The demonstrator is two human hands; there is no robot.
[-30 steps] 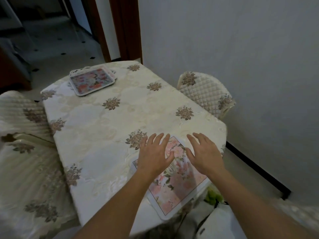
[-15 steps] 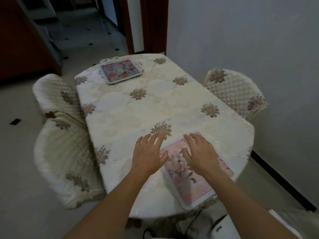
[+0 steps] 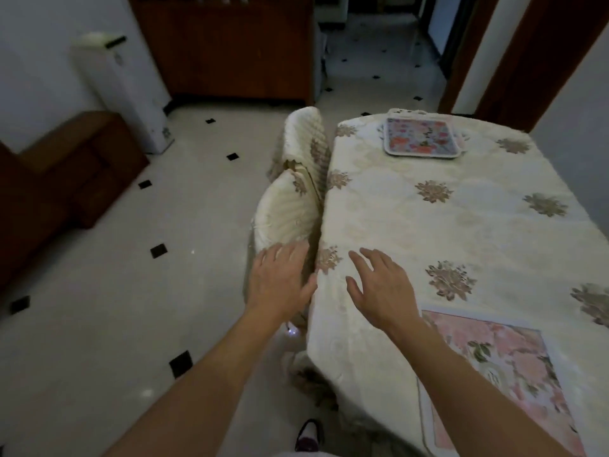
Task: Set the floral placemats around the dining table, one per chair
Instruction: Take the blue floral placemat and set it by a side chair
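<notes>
Both hands empty, fingers spread apart, nothing gripped. Left hand point(image 3: 280, 280) is held over the near chair point(image 3: 285, 216) beside the counter point(image 3: 428, 225) edge; contact cannot be told. Right hand point(image 3: 382, 288) is seen above the cloth. One pink floral placemat point(image 3: 514, 374) is laid flat behind the right fingers; the placemat stack point(image 3: 422, 137) sits well ahead of them. No writing readable.

On the dining table point(image 3: 428, 232), a stack of placemats point(image 3: 422, 137) lies at twelve o'clock, one placemat point(image 3: 501, 384) at five; two chairs point(image 3: 296, 179) stand at nine
</notes>
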